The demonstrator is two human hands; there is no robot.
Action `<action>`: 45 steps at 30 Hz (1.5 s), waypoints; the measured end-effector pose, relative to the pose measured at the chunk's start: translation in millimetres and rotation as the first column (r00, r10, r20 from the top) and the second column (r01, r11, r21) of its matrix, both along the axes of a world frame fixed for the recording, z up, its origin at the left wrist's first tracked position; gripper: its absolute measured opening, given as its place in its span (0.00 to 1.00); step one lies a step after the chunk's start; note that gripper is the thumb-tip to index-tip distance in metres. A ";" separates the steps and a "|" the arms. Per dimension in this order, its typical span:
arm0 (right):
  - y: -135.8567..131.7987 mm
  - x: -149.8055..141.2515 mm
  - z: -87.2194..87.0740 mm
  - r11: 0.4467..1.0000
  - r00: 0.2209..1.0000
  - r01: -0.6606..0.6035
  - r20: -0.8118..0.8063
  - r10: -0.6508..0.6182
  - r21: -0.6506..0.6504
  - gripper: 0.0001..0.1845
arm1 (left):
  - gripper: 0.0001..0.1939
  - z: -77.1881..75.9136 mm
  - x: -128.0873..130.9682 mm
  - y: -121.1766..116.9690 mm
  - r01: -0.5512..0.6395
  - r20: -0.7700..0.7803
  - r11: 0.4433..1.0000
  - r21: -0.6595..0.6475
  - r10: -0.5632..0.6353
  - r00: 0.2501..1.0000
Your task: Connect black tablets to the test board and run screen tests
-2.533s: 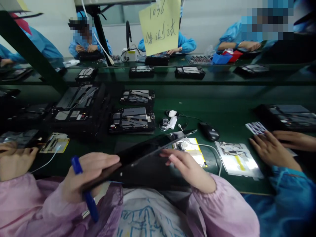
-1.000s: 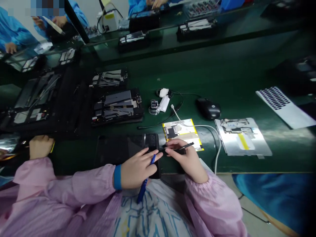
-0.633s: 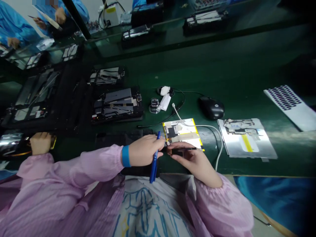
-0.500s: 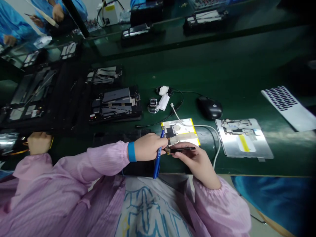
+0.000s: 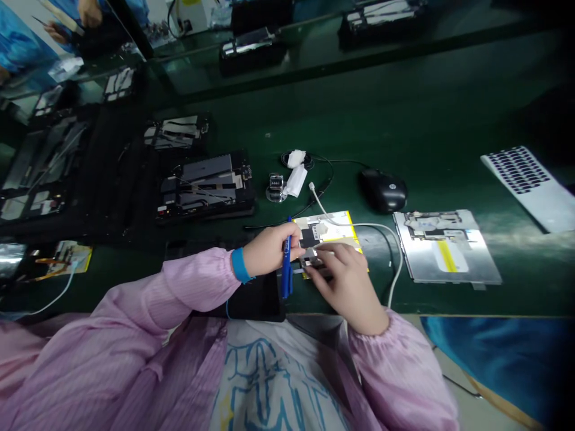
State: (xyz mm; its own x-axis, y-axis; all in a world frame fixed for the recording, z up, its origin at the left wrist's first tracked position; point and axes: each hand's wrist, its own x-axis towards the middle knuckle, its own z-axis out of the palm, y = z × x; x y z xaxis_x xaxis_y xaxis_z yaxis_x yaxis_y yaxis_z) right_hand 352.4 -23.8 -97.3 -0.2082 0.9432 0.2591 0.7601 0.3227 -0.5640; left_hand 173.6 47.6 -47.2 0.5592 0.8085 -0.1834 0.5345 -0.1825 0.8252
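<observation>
My left hand, with a blue wristband, is closed around a blue pen that points down toward me. Its fingertips meet the edge of a small dark and silvery part, where my right hand also has its thumb and fingers pinched on it. Both hands are over a flat battery pack with yellow edges and a dark board on it. A white cable runs across this pack. Under my left forearm lies a black flat panel.
Right of my hands lie a silver metal plate, a black mouse and a keyed white panel. A small counter stands behind. Opened tablet-like devices fill the left. A co-worker's hand shows across the bench.
My right hand has turned over, knuckles up; the dark thin part it held has tilted to lie flatter above the pack. A neighbour's pink-sleeved hand at far left has gone from view.
</observation>
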 end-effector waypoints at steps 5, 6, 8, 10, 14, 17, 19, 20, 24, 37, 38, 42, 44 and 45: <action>-1.6 -2.9 -12.0 0.992 0.976 -0.124 0.177 0.126 -0.022 0.28 | 0.08 -7.0 -0.8 8.9 0.086 -0.293 0.976 0.200 -0.024 0.956; -3.3 -2.3 -13.9 0.993 0.975 -0.118 0.185 0.121 -0.031 0.28 | 0.07 -8.0 -0.8 11.1 0.109 -0.339 0.975 0.195 -0.037 0.940; -6.8 -1.3 -15.8 0.994 0.976 -0.103 0.189 0.108 -0.036 0.28 | 0.05 -9.1 0.3 15.2 0.135 -0.390 0.979 0.150 -0.067 0.918; -9.9 -1.1 -15.7 0.996 0.978 -0.085 0.188 0.090 -0.034 0.28 | 0.04 -9.2 2.8 18.3 0.152 -0.408 0.981 0.119 -0.091 0.908; -12.8 -2.9 -14.1 0.998 0.984 -0.056 0.169 0.060 -0.027 0.27 | 0.07 -6.3 10.9 19.7 0.148 -0.335 0.985 0.083 -0.112 0.935; -12.8 -3.7 -14.7 0.999 0.985 -0.046 0.164 0.049 -0.019 0.27 | 0.09 -2.2 17.0 18.2 0.084 -0.093 0.996 -0.040 -0.088 0.992; -12.5 -3.8 -15.3 0.999 0.984 -0.044 0.172 0.046 -0.013 0.28 | 0.09 0.3 19.1 17.9 0.059 0.073 0.983 -0.175 -0.047 0.996; -12.4 -3.7 -15.5 0.999 0.984 -0.044 0.175 0.045 -0.012 0.29 | 0.09 1.0 19.3 18.1 0.055 0.120 0.973 -0.223 -0.029 0.992; -12.3 -3.3 -15.2 0.999 0.985 -0.042 0.164 0.044 -0.019 0.28 | 0.09 -0.2 15.5 20.8 0.054 0.001 0.992 -0.115 -0.054 0.999; -12.1 -2.2 -15.7 0.999 0.985 -0.036 0.167 0.039 -0.022 0.29 | 0.04 -7.3 16.0 29.5 0.428 -0.510 0.903 0.044 -0.348 0.787; -12.1 -2.2 -15.6 0.999 0.985 -0.035 0.170 0.039 -0.022 0.29 | 0.04 -7.8 16.3 30.4 0.446 -0.515 0.894 0.051 -0.359 0.779; -12.1 -2.1 -15.4 0.999 0.985 -0.037 0.169 0.040 -0.022 0.29 | 0.03 -7.9 17.9 33.7 0.508 -0.544 0.861 0.035 -0.410 0.733; -12.1 -2.0 -15.4 0.999 0.986 -0.039 0.164 0.042 -0.019 0.29 | 0.04 -6.8 18.5 35.5 0.529 -0.555 0.848 0.011 -0.435 0.709; -12.0 -2.0 -15.3 0.999 0.986 -0.040 0.163 0.042 -0.018 0.29 | 0.04 -6.2 18.8 36.5 0.539 -0.558 0.843 -0.002 -0.448 0.699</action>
